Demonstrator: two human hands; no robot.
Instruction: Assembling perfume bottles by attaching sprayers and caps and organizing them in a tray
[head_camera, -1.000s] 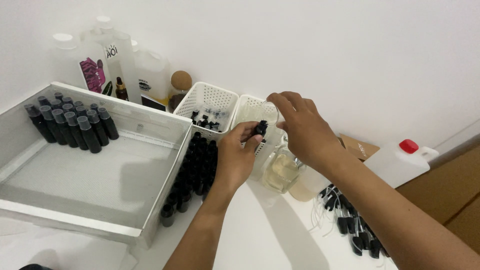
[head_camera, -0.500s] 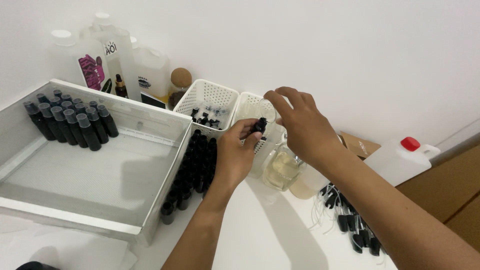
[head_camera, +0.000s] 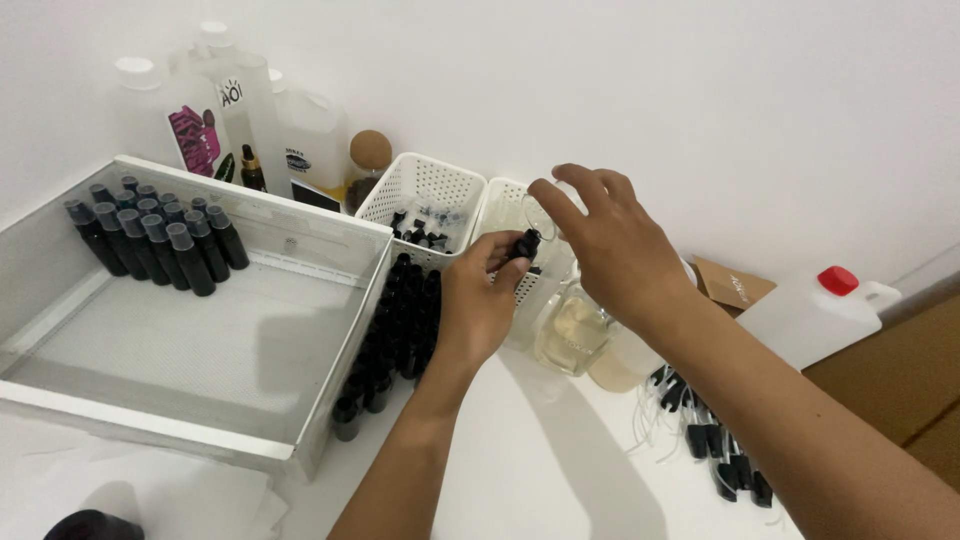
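Left hand (head_camera: 478, 305) pinched small black bottle (head_camera: 524, 245) | right hand (head_camera: 610, 250) hovered unclenched above | risk: bottle slipping, knocking glass jar (head_camera: 572, 335) of liquid.

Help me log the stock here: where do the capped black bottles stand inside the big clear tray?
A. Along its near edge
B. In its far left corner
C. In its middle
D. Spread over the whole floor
B: the capped black bottles stand clustered in the far left corner of the clear tray, the rest of whose floor is bare.
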